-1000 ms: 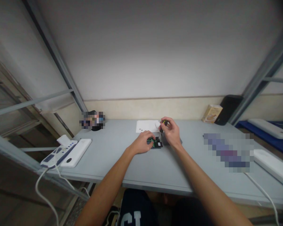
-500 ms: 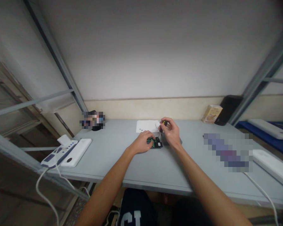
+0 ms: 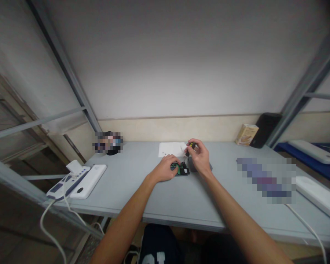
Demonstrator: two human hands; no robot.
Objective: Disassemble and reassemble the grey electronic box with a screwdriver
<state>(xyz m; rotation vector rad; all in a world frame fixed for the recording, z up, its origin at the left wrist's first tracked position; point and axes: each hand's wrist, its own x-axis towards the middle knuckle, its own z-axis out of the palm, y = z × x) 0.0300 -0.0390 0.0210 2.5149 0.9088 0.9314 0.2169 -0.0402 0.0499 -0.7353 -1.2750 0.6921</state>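
On the desk in the middle lies a small black device with a green circuit board (image 3: 184, 171) exposed. My left hand (image 3: 166, 168) grips its left side, thumb and fingers bent around the edge and over part of the board. A screwdriver (image 3: 191, 145) with a black and yellow handle is pinched in my right hand (image 3: 200, 154). Its shaft points down at the board; whether the tip touches cannot be made out. Beneath my right wrist is a dark grey flat piece (image 3: 191, 167), partly covered. Behind the hands lies a white sheet of paper (image 3: 169, 148) bearing a few tiny dark bits.
Left on the grey desk (image 3: 121, 194) are a power strip (image 3: 68, 181) and a long white case (image 3: 90, 181), with cables over the edge. A yellow box (image 3: 246, 134) and black object (image 3: 265, 130) lean back right. A pixelated item (image 3: 264, 179) lies right. Metal posts flank the desk.
The view has tilted slightly, so everything sits a little lower. Both hands keep their grips and places; the screwdriver stays over the board.
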